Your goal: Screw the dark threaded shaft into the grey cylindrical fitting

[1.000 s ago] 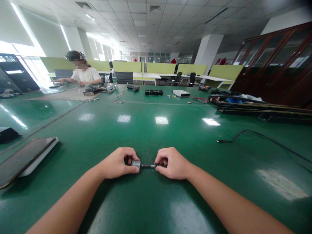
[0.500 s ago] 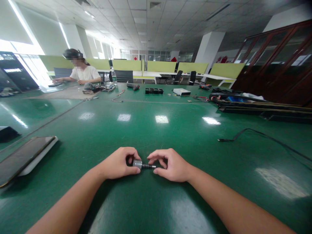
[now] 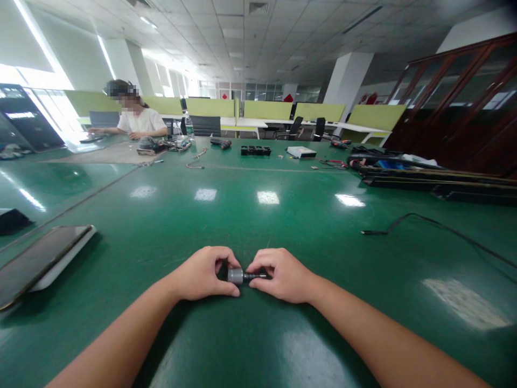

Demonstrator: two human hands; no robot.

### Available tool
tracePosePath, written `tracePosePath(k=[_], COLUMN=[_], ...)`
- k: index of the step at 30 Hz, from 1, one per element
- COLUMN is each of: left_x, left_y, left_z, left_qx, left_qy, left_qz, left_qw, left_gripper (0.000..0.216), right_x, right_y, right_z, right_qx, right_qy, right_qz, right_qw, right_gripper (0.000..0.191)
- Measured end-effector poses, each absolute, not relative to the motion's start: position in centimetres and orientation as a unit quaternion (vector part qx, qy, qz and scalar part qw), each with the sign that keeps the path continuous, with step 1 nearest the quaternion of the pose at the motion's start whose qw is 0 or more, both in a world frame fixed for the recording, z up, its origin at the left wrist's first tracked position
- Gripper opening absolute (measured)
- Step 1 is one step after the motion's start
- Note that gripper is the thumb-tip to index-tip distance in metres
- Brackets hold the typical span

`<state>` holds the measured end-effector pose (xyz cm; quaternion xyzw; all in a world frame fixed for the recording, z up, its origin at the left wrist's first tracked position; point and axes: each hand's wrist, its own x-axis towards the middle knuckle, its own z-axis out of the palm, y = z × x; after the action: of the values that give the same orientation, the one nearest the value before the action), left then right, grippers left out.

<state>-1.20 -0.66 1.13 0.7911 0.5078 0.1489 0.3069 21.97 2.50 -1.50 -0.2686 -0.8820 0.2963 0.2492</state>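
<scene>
A small motor (image 3: 235, 276) with a silver cylindrical body and a thin dark threaded shaft lies sideways between my hands, low over the green table (image 3: 242, 334). My left hand (image 3: 202, 274) curves around the body end, thumb below and fingers above. Its thumb looks apart from the metal, so this hand is open. From the other side, my right hand (image 3: 285, 276) has thumb and fingertips closed on the shaft, whose tip points into that palm. Part of the shaft is covered by these fingers.
A phone (image 3: 44, 261) rests on a white object at left. A black cable (image 3: 420, 215) crosses the right side. Farther back are a black connector block (image 3: 256, 150), a white box (image 3: 301, 152) and dark parts (image 3: 404, 172). Another person (image 3: 141, 121) sits at far left.
The motor has shifted slightly right. My right hand's fingers have closed onto its shaft, while my left thumb has moved down off the body.
</scene>
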Motion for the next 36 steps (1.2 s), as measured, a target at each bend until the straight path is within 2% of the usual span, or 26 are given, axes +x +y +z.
tracePosePath(k=[12,19,36], left_x=[-1.24,-0.92,-1.0], left_y=[-0.71,-0.79,-0.65], left_z=[1.33,1.47,1.43], left_qx=[0.791,0.804,0.818], left_qy=[0.49,0.496,0.477], left_qz=[0.167,0.149,0.154], left_qw=[0.326,0.293,0.281], left_gripper=[0.036,0.029,0.026], right_x=[21.85,21.84,21.88], right_y=[2.38,2.44,2.32], right_z=[-1.53,-1.57,-1.23], right_qx=[-0.271,-0.267,-0.254], right_qy=[-0.886,-0.885,-0.888], right_qz=[0.286,0.29,0.295], right_qw=[0.245,0.248,0.245], right_gripper=[0.011,0.01,0.014])
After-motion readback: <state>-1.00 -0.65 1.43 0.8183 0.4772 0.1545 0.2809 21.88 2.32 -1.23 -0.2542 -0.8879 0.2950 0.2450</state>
